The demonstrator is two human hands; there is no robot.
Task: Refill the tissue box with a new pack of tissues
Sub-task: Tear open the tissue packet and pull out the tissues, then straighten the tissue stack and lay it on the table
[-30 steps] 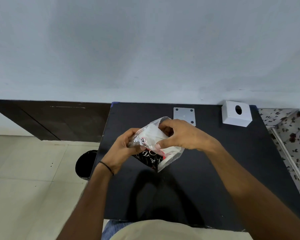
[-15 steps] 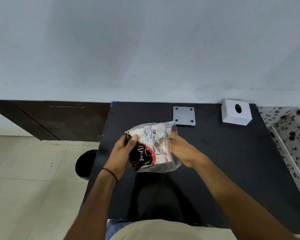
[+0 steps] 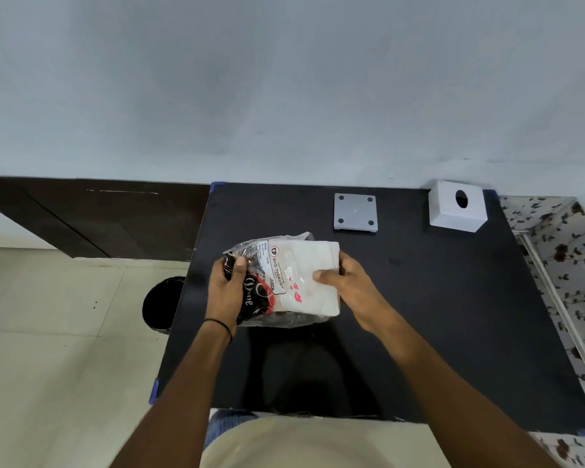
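At frame centre, the tissues point(image 3: 313, 282) are now half drawn from the wrapper point(image 3: 260, 285), which is gripped by the left hand point(image 3: 225, 288); the right hand point(image 3: 347, 282) pinches the stack. Unwrapping is nearly done; the box point(image 3: 456, 207) waits upper right.

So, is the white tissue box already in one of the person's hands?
No, the tissue box stands untouched at the table's far right corner, while both hands hold the tissue pack.

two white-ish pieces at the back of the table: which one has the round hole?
The white box cover at the back right corner. The flat grey plate to its left has only four small corner dots.
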